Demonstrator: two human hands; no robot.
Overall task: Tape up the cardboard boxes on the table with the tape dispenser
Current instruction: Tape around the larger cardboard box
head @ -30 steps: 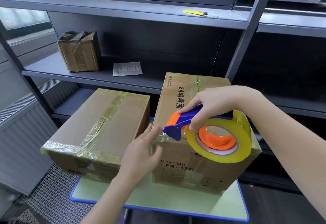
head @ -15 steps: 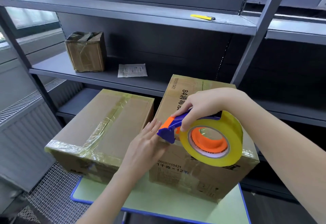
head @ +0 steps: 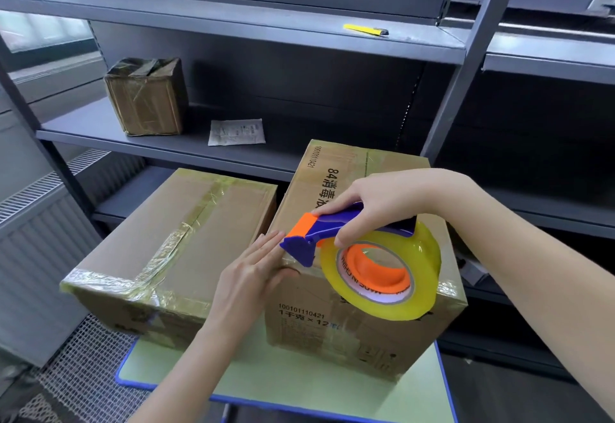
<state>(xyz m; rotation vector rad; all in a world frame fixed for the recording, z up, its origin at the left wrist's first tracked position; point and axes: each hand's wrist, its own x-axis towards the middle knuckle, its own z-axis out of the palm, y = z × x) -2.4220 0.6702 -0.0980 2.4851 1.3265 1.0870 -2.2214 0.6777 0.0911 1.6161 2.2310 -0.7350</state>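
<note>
The right hand point(head: 382, 203) grips the dispenser point(head: 359, 246) at the box point(head: 366, 319) front edge, while the flat left hand point(head: 249, 276) presses the tape end so it sticks

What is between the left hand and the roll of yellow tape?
The tape dispenser's blue-and-orange nose, held by the right hand, over the printed box's edge; head view.

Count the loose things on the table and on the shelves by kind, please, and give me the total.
Cardboard boxes: 3 (left box, right box, small box)
Tape dispenser: 1
Yellow cutter: 1
Paper slip: 1
Total: 6
</note>
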